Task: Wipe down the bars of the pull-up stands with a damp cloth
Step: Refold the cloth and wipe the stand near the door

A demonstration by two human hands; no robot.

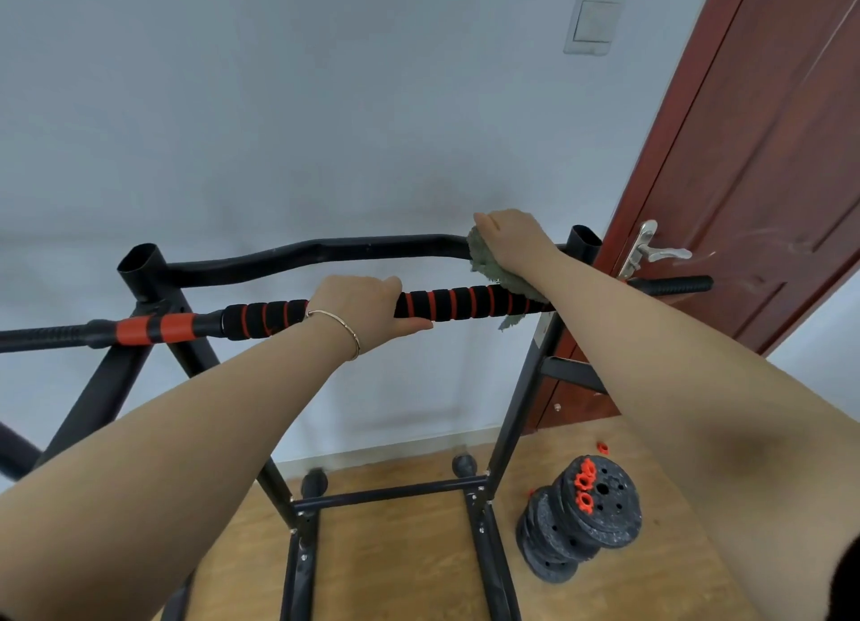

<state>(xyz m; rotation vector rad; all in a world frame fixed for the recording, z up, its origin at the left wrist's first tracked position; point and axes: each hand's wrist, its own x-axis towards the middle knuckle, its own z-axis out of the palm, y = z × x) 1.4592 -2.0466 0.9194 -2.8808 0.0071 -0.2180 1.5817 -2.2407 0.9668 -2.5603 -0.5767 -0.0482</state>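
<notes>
A black pull-up stand (521, 387) fills the view. Its far top bar (325, 252) is bare black metal and curves down at the left. A nearer bar (465, 301) has black foam grips with red stripes. My left hand (367, 311) grips the foam bar near its middle, a thin bracelet on the wrist. My right hand (512, 238) holds a grey-green cloth (488, 262) wrapped over the right end of the far bar. A corner of the cloth hangs down over the foam bar.
A red-brown door (768, 155) with a silver handle (651, 250) stands close on the right. A stack of black weight plates (577, 518) with red nuts lies on the wooden floor beside the stand's right leg. A white wall with a switch (593, 22) is behind.
</notes>
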